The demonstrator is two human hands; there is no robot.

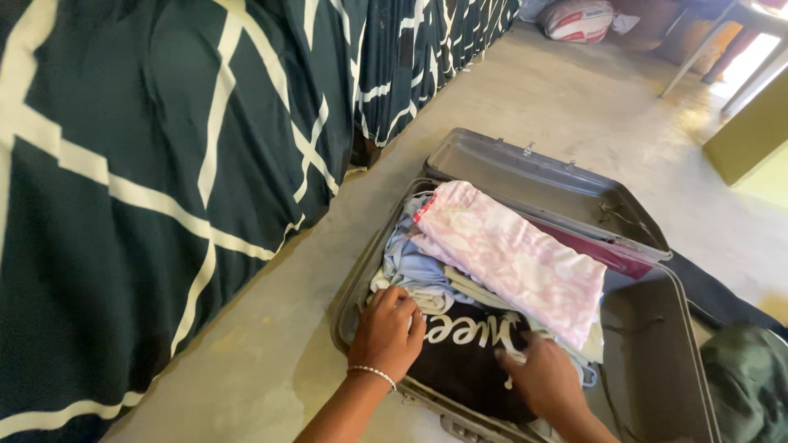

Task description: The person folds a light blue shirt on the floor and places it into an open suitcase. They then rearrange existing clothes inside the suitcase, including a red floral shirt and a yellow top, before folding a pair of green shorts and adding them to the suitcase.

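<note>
Bare concrete floor [574,98] runs through the room, and on it lies an open grey hard-shell suitcase [648,361] packed with folded clothes. Nearest the camera, the left hand [386,328], a thin beaded bracelet [371,373] at its wrist, presses flat with fingers spread on the near left corner of the pile, its grip apart and clamped on nothing. Just beside it, the right hand [546,377] rests on a black folded garment with white lettering [464,361], fingers curled at the cloth's edge; whether that grip pinches the fabric I cannot tell. Beyond them a pink-and-white mottled folded cloth [513,258] lies atop pale blue clothing [410,262]. Farther left, a dark green bedcover with white lines [148,205] hangs to the floor.
</note>
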